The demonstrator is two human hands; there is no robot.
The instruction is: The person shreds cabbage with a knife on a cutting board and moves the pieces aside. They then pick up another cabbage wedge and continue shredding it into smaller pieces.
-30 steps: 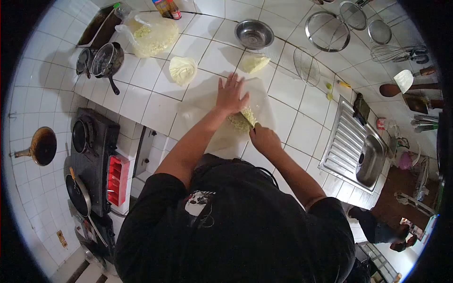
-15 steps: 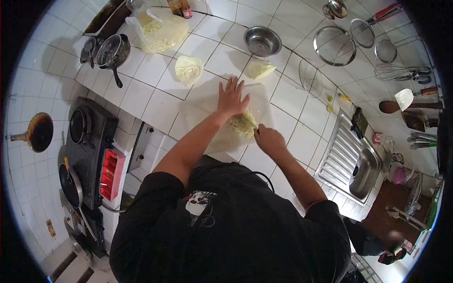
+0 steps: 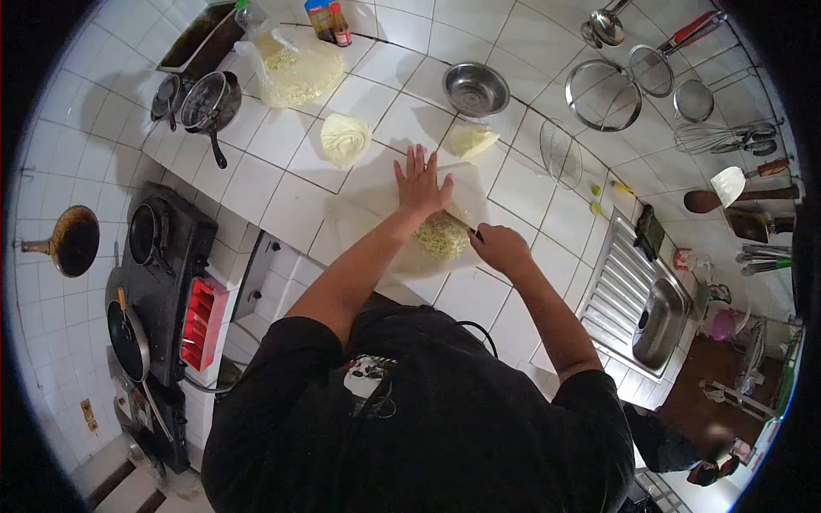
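My right hand (image 3: 503, 249) is closed round the dark handle of a knife (image 3: 462, 222). Its blade reaches left along the far edge of a pile of shredded cabbage (image 3: 442, 238). The pile lies on a pale, translucent cutting board (image 3: 342, 227). My left hand (image 3: 420, 185) is flat with its fingers spread, just beyond the pile and close to the blade's far end; whether the palm touches the blade is hidden. Two cut pieces of cabbage lie past the board: one cabbage piece (image 3: 345, 140) to the left and another cabbage piece (image 3: 472, 140) nearer the hands.
A plastic bag of shredded cabbage (image 3: 299, 73) and a steel bowl (image 3: 476, 89) stand at the back. Saucepans (image 3: 209, 103) are at the left, near the stove (image 3: 175, 256). A sink (image 3: 663, 312) is at the right. Strainers (image 3: 604, 96) hang on the wall. Another person (image 3: 663, 436) is at lower right.
The knife has shifted from across the cabbage pile to its far edge, with my right hand moving slightly right. My left hand stays spread in about the same place. The view has shifted a little.
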